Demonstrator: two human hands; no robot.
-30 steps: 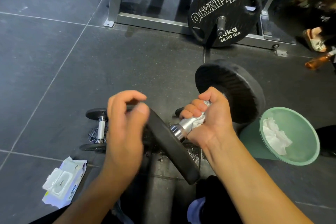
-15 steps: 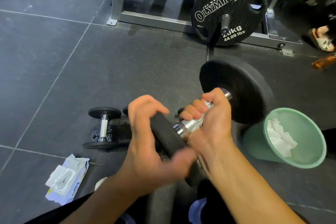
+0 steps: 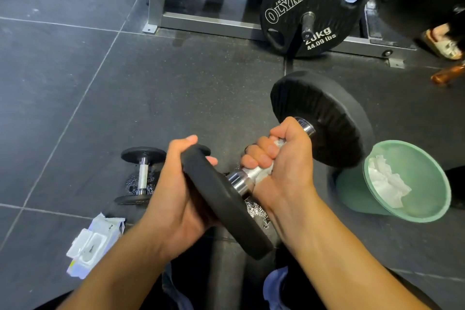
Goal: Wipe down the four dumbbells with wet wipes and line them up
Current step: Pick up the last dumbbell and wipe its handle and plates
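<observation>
A large black dumbbell [image 3: 324,121] with a chrome handle lies tilted in front of me, its far head up and to the right. My left hand [image 3: 181,196] grips the near head by its rim. My right hand [image 3: 279,161] is wrapped round the chrome handle with a white wet wipe [image 3: 266,171] pressed against it. A small black dumbbell [image 3: 142,176] lies on the floor to the left, behind my left hand. A pack of wet wipes [image 3: 90,246] lies open at lower left.
A green bin [image 3: 427,199] holding used white wipes lies tipped on its side at the right. A 20 kg Olympia plate [image 3: 312,10] hangs on a grey rack [image 3: 196,20] at the back. Someone's sandalled foot [image 3: 442,43] is at the far right. Dark rubber floor tiles spread to the left.
My left hand has moved from the top of the near head down round its rim. My right hand has slid up the handle towards the far head.
</observation>
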